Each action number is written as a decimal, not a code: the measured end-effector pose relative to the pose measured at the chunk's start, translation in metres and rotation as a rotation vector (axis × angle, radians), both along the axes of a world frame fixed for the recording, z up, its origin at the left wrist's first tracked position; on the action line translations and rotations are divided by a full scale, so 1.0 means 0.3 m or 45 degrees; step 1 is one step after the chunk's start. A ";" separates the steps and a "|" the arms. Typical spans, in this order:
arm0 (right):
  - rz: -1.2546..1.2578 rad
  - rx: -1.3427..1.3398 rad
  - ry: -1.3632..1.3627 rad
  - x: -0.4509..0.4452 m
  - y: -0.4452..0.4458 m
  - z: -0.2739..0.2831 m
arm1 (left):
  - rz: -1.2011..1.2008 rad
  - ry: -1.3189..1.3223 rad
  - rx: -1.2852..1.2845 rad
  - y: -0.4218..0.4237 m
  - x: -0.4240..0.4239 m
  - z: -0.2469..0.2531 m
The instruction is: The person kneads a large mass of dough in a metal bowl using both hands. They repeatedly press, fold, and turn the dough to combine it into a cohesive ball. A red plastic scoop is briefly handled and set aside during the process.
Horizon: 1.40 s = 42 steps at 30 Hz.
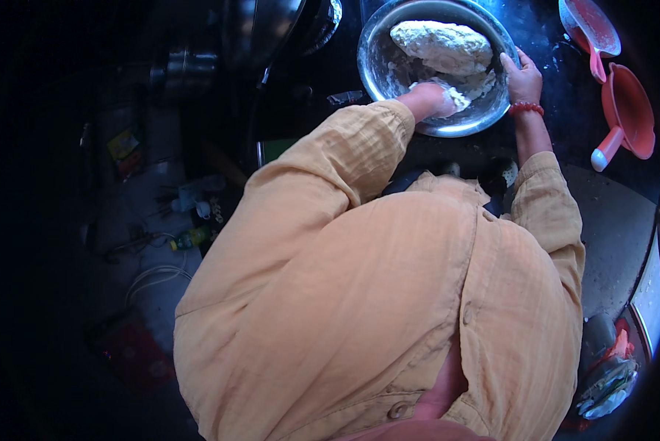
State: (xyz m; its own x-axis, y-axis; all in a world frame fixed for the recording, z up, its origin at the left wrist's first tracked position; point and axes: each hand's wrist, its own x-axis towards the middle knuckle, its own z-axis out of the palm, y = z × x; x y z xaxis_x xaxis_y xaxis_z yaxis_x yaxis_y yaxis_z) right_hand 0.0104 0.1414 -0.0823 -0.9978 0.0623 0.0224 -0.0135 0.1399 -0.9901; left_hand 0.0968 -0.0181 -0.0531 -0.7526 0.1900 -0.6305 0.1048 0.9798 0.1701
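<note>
A round metal bowl (369,82) stands on the dark counter in front of me. In its far half lies a large rough lump of floury dough (443,47), with looser scraps and flour on the wall around it. My left hand (429,100) is down inside the near side of the bowl, with sticky dough clinging about it. Its fingers are mostly hidden, so their grip is unclear. At the right rim, my right hand (524,80) holds the bowl, thumb over the edge. A red bead bracelet (526,108) circles that wrist.
Right of the bowl lie a red-handled scoop (590,27) dusted with flour and a red plastic ladle (630,113). Large metal vessels (261,27) stand in shadow at the upper left. A bottle (191,238) and a pale cable (156,278) lie low on the left.
</note>
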 end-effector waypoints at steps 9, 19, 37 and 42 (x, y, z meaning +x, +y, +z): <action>0.043 -0.009 -0.003 -0.003 0.015 -0.032 | -0.142 -0.101 0.157 -0.056 0.047 0.099; 0.021 -0.016 -0.009 0.026 -0.010 0.009 | -0.063 -0.051 0.029 -0.088 0.025 -0.014; 0.121 0.060 -0.020 0.039 0.012 0.083 | -0.605 -0.064 -0.449 -0.247 0.027 0.238; 0.188 0.035 0.002 0.024 -0.010 0.063 | -0.774 0.282 -0.780 -0.353 -0.024 0.194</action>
State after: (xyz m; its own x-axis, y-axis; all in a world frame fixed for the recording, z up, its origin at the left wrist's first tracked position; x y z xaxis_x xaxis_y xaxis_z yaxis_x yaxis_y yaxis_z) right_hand 0.0178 0.1384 -0.0634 -0.9961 -0.0855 0.0236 -0.0373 0.1633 -0.9859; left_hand 0.0895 -0.1240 0.0052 -0.7482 0.2735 -0.6044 0.6044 0.6567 -0.4510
